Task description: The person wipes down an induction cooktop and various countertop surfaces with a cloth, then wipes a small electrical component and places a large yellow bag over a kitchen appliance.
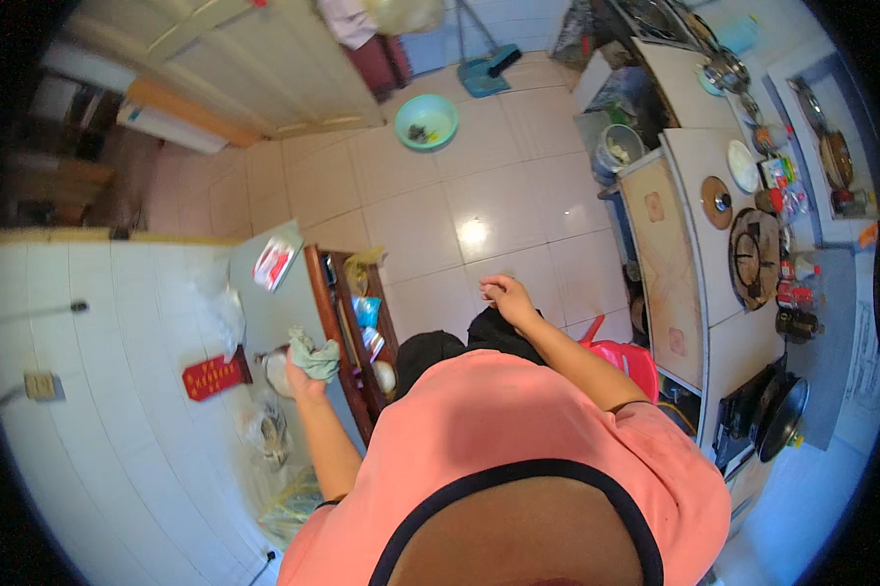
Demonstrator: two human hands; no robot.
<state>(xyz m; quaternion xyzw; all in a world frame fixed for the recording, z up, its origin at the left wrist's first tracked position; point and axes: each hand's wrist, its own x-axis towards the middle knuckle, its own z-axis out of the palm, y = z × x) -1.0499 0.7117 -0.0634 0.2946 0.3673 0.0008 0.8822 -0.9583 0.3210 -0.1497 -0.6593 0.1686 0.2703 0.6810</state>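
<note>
My left hand [305, 381] grips a crumpled pale green cloth [315, 356] above the grey-blue top [268, 322] of a low cabinet. Right behind the cloth, close to the wall, is a whitish object [275, 372] that the hand partly covers. A red and white packet [274, 262] lies at the far end of that cabinet top. In front of my body, my right hand [512, 299] hangs over the tiled floor with its fingers loosely bent and nothing visible in them.
Small goods fill the cabinet's open brown wooden side [341, 329]. A turquoise basin [426, 123] and a blue dustpan [484, 75] stand on the floor ahead. To my right are a red plastic stool [627, 359] and a tiled counter [729, 293] with a gas burner [749, 258].
</note>
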